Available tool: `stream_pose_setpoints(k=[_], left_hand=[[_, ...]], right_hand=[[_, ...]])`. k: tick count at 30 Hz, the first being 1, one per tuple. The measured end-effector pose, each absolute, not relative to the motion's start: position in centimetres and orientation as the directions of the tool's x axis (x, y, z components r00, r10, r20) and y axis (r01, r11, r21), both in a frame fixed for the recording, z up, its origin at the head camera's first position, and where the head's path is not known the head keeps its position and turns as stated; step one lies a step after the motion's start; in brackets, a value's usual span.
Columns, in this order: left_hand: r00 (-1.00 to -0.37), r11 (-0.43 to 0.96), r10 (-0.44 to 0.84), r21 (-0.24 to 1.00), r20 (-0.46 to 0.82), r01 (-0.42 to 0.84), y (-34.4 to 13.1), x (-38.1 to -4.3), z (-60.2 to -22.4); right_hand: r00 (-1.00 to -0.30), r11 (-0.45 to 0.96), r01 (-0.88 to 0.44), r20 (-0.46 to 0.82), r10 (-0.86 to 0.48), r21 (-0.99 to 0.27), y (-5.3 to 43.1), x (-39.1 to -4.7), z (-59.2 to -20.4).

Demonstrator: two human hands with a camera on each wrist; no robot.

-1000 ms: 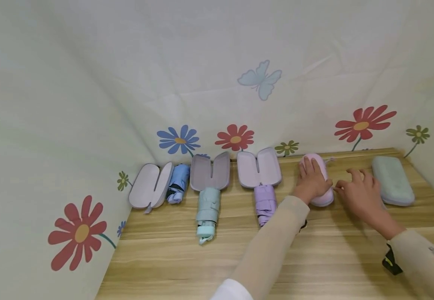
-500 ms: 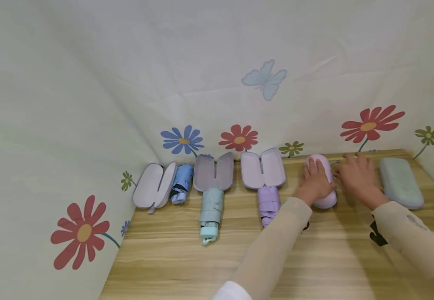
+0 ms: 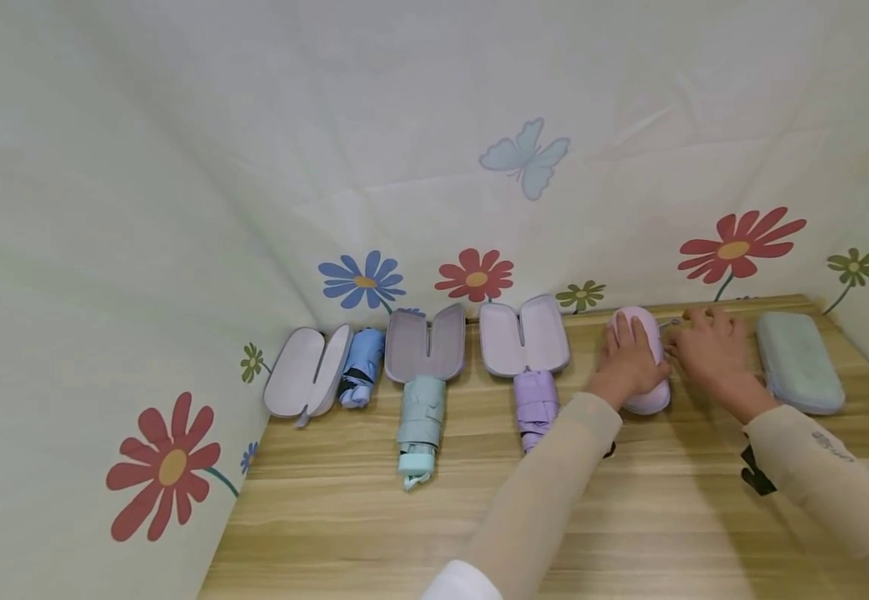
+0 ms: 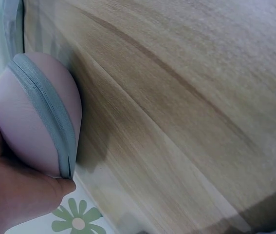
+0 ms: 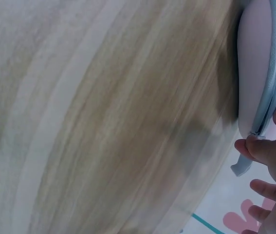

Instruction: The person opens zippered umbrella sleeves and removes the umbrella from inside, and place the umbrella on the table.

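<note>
A pink zip case (image 3: 642,358) with a grey zipper lies on the wooden table. My left hand (image 3: 627,360) lies over its top and holds it, the thumb along the right side near the zipper (image 4: 50,112). At the case's right side is my right hand (image 3: 711,354). In the right wrist view its thumb and forefinger pinch the zipper at the slider, and a grey pull tab (image 5: 241,165) sticks out beyond them. Further right lies a closed pale green zip case (image 3: 801,362), apart from the hand.
To the left stand open cases: a whitish one (image 3: 295,371), a grey one (image 3: 413,350) and a pale pink one (image 3: 512,346). Folded umbrellas lie near them: blue (image 3: 362,362), mint (image 3: 421,425), lilac (image 3: 535,408). A flowered cloth (image 3: 404,208) hangs behind the table.
My right hand has moved away from me along the pink case's right side, toward its far end, and the fingers have come to the zipper. My left hand stays on the case.
</note>
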State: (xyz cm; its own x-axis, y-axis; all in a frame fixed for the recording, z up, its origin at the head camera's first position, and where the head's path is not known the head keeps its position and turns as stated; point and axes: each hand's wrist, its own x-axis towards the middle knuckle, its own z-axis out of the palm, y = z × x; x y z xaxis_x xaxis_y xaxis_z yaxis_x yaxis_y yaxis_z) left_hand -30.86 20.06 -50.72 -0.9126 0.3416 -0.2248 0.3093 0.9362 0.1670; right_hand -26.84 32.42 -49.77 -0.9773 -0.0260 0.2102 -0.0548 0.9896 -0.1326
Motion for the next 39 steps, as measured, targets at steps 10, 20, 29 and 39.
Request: stream_pose_setpoints(k=[10, 20, 29, 39], left_hand=[[-0.922, 0.940, 0.332, 0.150, -0.201, 0.306, 19.5, -30.2, -50.0], [-0.930, 0.952, 0.305, 0.085, -0.205, 0.293, 20.4, -30.8, -51.0], [-0.957, 0.968, 0.245, 0.097, -0.158, 0.232, 20.0, -29.4, -49.3], [-0.929, 0.934, 0.355, 0.084, -0.108, 0.347, 18.8, -28.7, -46.1]], right_hand=[[-0.984, 0.986, -0.046, 0.176, -0.017, -0.163, 32.4, -26.8, -50.0], [-0.987, 0.970, -0.041, 0.160, -0.002, -0.241, 32.7, -25.5, -50.7], [-0.976, 0.968, -0.078, 0.216, -0.025, -0.240, 32.5, -25.5, -49.4], [-0.979, 0.970, 0.003, 0.197, 0.053, -0.244, 33.9, -24.9, -48.2]])
